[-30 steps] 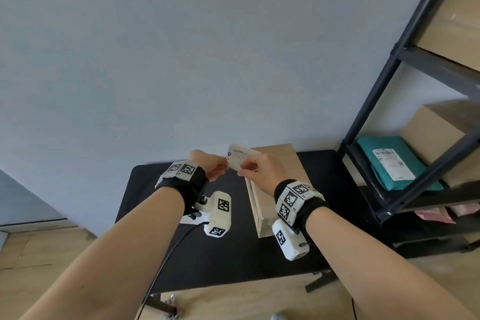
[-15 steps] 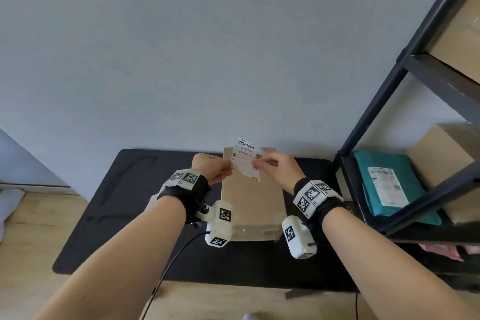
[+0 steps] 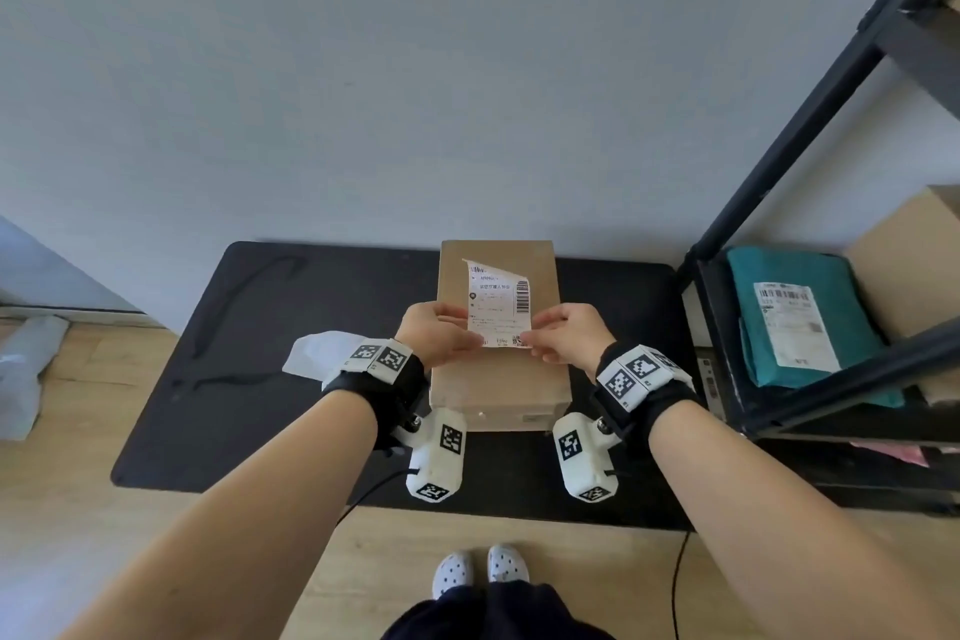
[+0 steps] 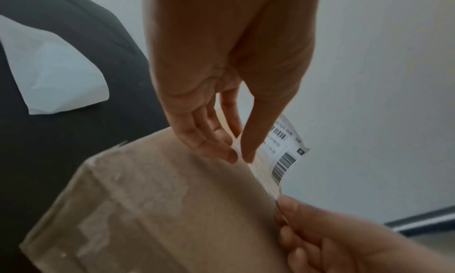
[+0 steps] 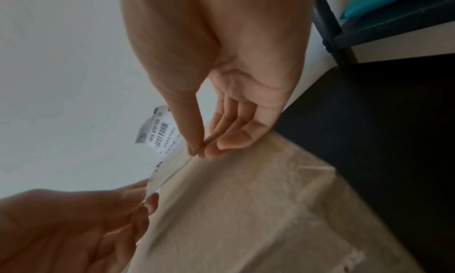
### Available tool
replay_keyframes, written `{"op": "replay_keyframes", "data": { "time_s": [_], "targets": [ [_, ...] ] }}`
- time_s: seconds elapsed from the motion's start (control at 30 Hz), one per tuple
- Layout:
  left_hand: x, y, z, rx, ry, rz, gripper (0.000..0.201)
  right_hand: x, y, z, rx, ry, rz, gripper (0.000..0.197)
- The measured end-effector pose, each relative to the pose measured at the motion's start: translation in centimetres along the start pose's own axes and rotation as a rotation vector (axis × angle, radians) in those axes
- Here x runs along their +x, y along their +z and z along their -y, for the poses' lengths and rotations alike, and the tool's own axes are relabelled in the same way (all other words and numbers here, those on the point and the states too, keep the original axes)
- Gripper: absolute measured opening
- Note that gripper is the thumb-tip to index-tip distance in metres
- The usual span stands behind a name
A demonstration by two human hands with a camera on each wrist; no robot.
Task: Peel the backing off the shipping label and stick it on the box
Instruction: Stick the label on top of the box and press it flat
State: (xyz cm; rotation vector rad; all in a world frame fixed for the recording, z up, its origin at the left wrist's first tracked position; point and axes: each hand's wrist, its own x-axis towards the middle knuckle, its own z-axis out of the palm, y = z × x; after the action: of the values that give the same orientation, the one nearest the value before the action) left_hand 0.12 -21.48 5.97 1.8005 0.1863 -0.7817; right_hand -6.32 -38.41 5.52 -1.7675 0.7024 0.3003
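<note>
A white shipping label [image 3: 498, 304] with barcodes hangs printed side up over the brown cardboard box [image 3: 498, 379] on the black table [image 3: 249, 353]. My left hand [image 3: 441, 335] pinches the label's near left corner between thumb and fingers. My right hand [image 3: 563, 335] pinches its near right corner. In the left wrist view the label [image 4: 280, 160] curls up off the box [image 4: 147, 209] under my left hand [image 4: 236, 156]. The right wrist view shows my right hand [image 5: 199, 150] pinching the label [image 5: 162, 139] above the box [image 5: 246, 209]. The label's far edge is lifted.
A crumpled white sheet [image 3: 317, 356] lies on the table left of the box, partly behind my left wrist. A black metal shelf [image 3: 779, 172] stands at the right with a teal parcel [image 3: 800, 317] and cardboard boxes. The wall rises close behind the table.
Both hands have carried the label down and toward me, squaring it over the box top. The view has tilted downward, and my feet now show.
</note>
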Motion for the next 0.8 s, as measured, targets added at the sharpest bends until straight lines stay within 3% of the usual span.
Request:
{"op": "replay_keyframes", "data": {
  "time_s": [0.13, 0.33, 0.5, 0.8],
  "targets": [
    [0.5, 0.2, 0.6, 0.121, 0.044, -0.033, 0.048, 0.5, 0.5, 0.0, -0.08, -0.005, -0.039, 0.038],
    [0.6, 0.4, 0.8, 0.32, 0.103, -0.074, 0.045, 0.5, 1.2, 0.0, -0.22, 0.022, -0.101, 0.04],
    [0.8, 0.6, 1.1, 0.397, 0.127, -0.106, 0.052, 0.4, 1.7, 0.5, -0.336, 0.019, -0.142, 0.039],
    [1.0, 1.1, 1.1, 0.495, 0.123, -0.103, 0.046, 0.0, 2.1, 1.3, -0.474, 0.015, -0.153, 0.036]
  ]
}}
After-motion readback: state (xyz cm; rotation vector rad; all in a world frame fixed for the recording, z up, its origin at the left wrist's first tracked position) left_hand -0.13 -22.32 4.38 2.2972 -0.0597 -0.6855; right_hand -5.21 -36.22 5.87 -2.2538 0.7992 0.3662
